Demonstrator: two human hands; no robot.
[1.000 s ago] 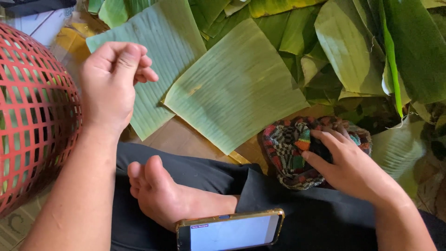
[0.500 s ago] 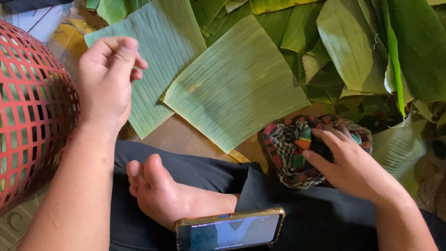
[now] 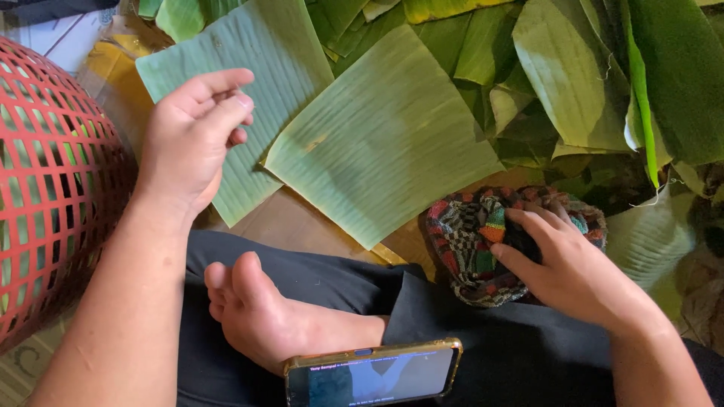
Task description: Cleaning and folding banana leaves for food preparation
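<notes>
Left hand [image 3: 188, 143] raised over the edge of a pale green, rectangular cut banana leaf [image 3: 234, 83]; fingers [image 3: 219, 102] loosely curled, thumb near the fingertips, holding nothing that can be made out. Cannot tell whether it touches the leaf.

Right hand [image 3: 566, 264] rests on a crumpled, multicoloured checked cloth [image 3: 467, 241], fingers spread and pressed into its folds. The cloth lies on the floor, just beside the person's dark-trousered knee and just below the lower right edge of a second, squarish pale green banana leaf [image 3: 385, 143]. That leaf lies flat, overlapping the first one's edge.

A heap of darker green banana leaves [image 3: 588, 75] lies behind. Red plastic lattice basket [image 3: 53, 188] at far left. Bare foot [image 3: 264, 316] on the lap; gold-cased smartphone [image 3: 373, 373], screen lit, beside it.
</notes>
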